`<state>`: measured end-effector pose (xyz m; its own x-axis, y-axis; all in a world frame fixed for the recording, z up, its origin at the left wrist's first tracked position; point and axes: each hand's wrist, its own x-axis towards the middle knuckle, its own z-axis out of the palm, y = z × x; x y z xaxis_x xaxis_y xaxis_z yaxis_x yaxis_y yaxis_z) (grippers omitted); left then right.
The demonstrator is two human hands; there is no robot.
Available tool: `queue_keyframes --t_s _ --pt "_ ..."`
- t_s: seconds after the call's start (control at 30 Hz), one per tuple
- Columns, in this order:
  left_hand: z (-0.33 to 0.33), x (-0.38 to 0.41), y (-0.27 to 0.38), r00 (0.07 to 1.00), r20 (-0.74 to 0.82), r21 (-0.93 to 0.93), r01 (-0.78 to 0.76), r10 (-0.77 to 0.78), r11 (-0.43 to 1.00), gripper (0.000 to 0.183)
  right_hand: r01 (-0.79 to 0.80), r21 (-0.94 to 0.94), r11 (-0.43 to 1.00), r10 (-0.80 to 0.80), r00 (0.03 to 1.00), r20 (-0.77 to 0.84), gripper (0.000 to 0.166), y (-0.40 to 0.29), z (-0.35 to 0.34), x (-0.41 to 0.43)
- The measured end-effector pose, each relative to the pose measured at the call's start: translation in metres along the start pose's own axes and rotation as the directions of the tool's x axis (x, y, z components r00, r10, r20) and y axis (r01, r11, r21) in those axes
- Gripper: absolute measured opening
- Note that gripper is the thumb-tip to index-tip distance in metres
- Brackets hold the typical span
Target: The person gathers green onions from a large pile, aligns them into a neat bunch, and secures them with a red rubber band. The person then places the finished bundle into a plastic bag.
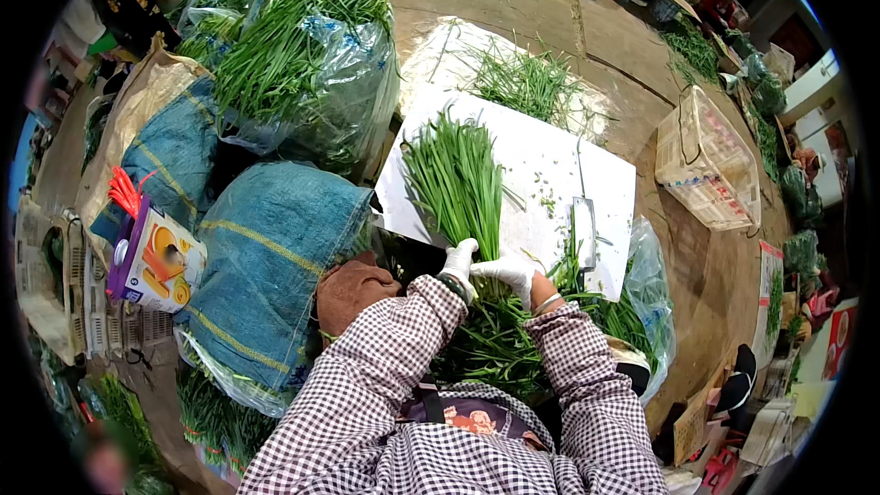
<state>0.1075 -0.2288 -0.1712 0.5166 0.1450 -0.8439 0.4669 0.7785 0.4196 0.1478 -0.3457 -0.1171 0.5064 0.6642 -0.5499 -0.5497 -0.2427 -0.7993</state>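
A thick bunch of green garlic chives (462,179) lies on a white board (529,192), its leaf tips pointing away from me. My left hand (459,262), in a white glove, grips the bunch near its stem ends. From the other side my right hand (510,273), gloved too, closes on the same stems. On the board's right side rests a cleaver-like blade (584,234) among small green scraps. Below my hands, loose chives (495,344) fill the space in front of my lap.
Clear bags of chives (344,75) and a blue woven sack (268,234) stand on the left, beside a carton holding red ties (124,191). Trimmings (529,86) cover a white sheet beyond the board. A plastic crate (708,158) stands on the right floor.
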Motion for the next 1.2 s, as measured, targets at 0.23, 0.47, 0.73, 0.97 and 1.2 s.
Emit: queue_keyframes --t_s 0.23,0.47,0.73,0.97,1.2 --pt "-0.009 -0.044 -0.003 0.978 0.181 -0.132 -0.085 0.108 0.988 0.057 0.082 -0.001 0.997 -0.081 0.996 0.043 0.061 0.001 0.012 -0.019" --pt "-0.007 -0.027 -0.047 0.905 0.001 0.185 -0.419 0.426 0.889 0.087 0.107 0.341 0.934 -0.154 0.982 0.113 0.069 0.036 0.024 -0.040" --pt "-0.031 -0.145 -0.049 0.844 -0.084 0.632 -0.366 0.530 0.683 0.086 0.196 0.246 0.949 -0.200 0.980 -0.011 0.053 0.061 0.080 -0.094" --pt "-0.076 -0.200 -0.093 0.715 0.038 -0.022 -0.698 0.698 0.716 0.070 0.353 0.133 0.926 -0.368 0.924 0.106 0.068 0.027 0.132 -0.146" --pt "-0.141 -0.279 -0.078 0.986 0.047 -0.071 -0.157 0.160 0.985 0.037 0.408 -0.695 0.592 -0.268 0.913 0.308 0.101 0.031 0.156 -0.155"
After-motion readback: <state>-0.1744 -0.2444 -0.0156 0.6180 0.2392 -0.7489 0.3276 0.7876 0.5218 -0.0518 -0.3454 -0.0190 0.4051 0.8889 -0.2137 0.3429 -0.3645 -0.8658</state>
